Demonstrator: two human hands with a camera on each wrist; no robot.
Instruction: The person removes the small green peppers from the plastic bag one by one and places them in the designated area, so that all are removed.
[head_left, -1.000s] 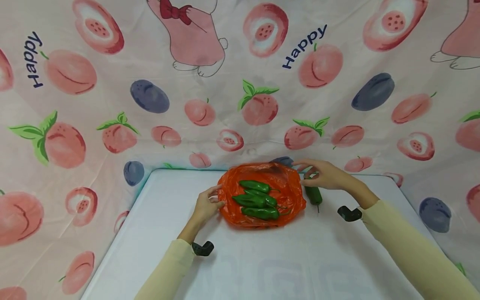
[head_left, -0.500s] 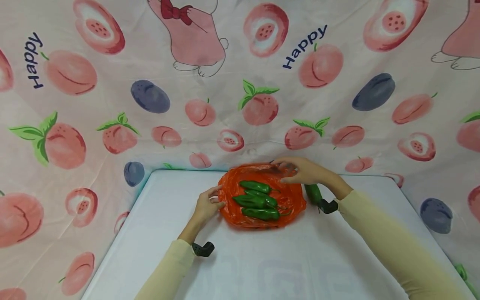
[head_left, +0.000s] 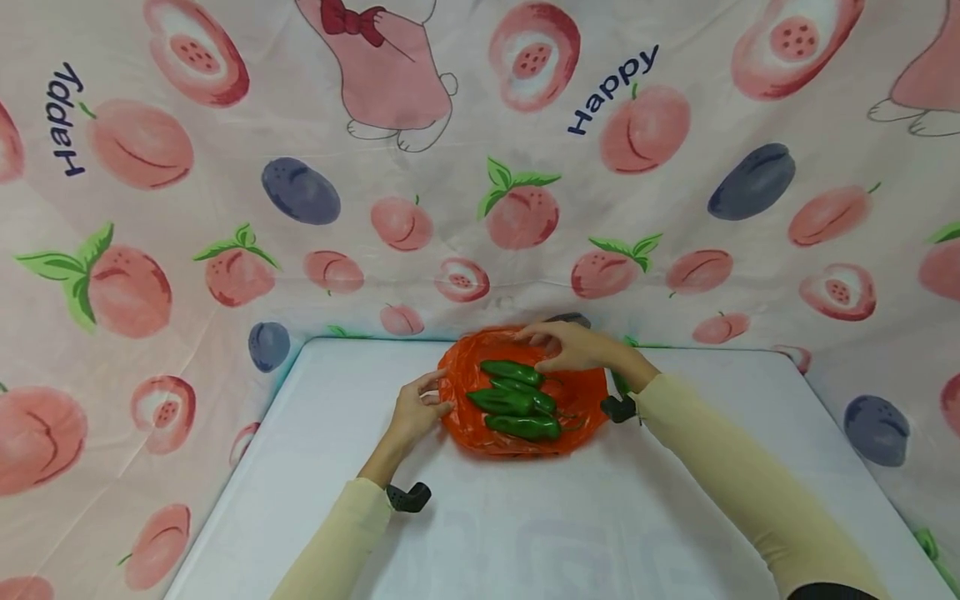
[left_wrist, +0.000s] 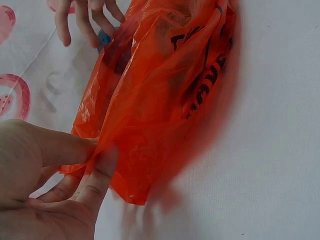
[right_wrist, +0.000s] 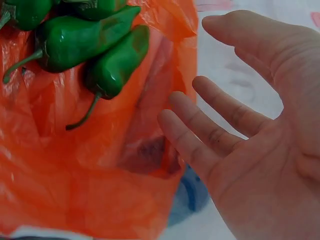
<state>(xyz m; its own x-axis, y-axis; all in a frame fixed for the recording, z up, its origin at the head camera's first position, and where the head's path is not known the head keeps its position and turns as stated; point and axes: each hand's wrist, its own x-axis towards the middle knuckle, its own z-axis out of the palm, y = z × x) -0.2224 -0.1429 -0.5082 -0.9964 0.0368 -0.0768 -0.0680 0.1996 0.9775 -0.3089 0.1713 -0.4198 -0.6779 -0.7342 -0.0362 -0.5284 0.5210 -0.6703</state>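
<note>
My left hand (head_left: 415, 410) pinches the left edge of an open red plastic bag (head_left: 468, 354). In the left wrist view, thumb and fingers of the left hand (left_wrist: 60, 175) grip the thin plastic. Several green peppers (head_left: 522, 427) lie inside the bag with their stems toward the right. Over the bag's far side is my right hand (head_left: 573, 343), close to the farthest pepper (head_left: 512, 372). In the right wrist view the right hand (right_wrist: 265, 125) has spread fingers and holds nothing. Another green pepper (head_left: 621, 383) lies outside the bag, largely hidden behind the right wrist.
A white table (head_left: 517, 517) carries the bag near its back edge. Behind and beside it hangs a fruit-patterned cloth (head_left: 420, 167). Small black devices are strapped at the left wrist (head_left: 408, 497) and right wrist (head_left: 618, 408).
My right hand has moved left, from beside the loose pepper to above the bag. My left hand and the peppers have stayed in place.
</note>
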